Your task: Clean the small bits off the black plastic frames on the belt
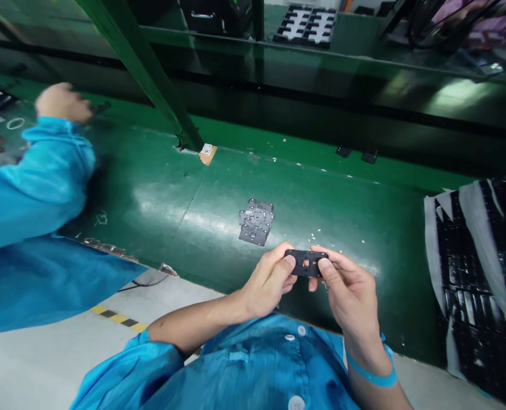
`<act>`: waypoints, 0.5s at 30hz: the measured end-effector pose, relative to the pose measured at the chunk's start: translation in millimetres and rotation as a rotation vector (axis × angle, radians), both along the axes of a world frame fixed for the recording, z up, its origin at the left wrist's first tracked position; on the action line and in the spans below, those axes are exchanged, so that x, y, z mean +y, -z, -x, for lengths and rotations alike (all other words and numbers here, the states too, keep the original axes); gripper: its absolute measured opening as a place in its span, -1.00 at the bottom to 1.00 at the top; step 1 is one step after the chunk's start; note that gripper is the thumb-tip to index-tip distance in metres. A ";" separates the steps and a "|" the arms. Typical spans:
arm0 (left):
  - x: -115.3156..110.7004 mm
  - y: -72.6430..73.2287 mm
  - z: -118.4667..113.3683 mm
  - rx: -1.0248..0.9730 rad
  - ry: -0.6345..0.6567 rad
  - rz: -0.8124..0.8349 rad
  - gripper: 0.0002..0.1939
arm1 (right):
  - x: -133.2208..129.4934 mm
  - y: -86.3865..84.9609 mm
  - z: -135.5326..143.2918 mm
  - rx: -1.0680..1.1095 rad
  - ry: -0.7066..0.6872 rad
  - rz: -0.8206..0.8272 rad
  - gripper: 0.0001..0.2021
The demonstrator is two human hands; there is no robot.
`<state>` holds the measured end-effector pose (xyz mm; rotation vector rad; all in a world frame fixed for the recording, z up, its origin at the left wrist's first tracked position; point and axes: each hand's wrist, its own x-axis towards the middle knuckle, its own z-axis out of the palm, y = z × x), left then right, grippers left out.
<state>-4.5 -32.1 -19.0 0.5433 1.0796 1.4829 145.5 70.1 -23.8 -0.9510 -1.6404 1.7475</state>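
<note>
A small flat black part with a square opening near its middle is held between both hands, above the front edge of the green table. My left hand pinches its left end, thumb on top. At its right end, my right hand grips it with the thumb on top and fingers behind. Just beyond my left hand, several similar dark flat pieces lie in an overlapping pile on the table.
A co-worker's blue sleeve and hand reach over the table at left. A green post slants down behind the pile. Black parts with pale strips fill the right side. Two small black pieces lie at the back.
</note>
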 end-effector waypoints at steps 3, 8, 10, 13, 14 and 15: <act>-1.2 2.5 2.5 0.000 -0.008 0.013 -0.60 | -1.4 3.3 0.9 0.004 -0.002 0.020 -0.77; -7.0 7.6 8.5 0.066 -0.010 0.050 -0.59 | -6.2 -1.7 9.6 -0.014 0.014 -0.008 -0.80; -9.8 9.5 11.3 0.089 -0.011 0.059 -0.59 | -8.8 -5.5 15.0 -0.028 0.025 -0.014 -0.82; -13.4 12.7 15.3 0.118 -0.010 0.066 -0.59 | -11.3 -8.9 21.9 -0.041 0.043 -0.024 -0.84; -14.5 13.8 16.6 0.134 -0.006 0.063 -0.59 | -11.6 -9.2 23.6 -0.046 0.050 -0.030 -0.84; -15.5 14.8 17.9 0.160 0.003 0.062 -0.60 | -11.6 -9.0 24.9 -0.052 0.054 -0.038 -0.84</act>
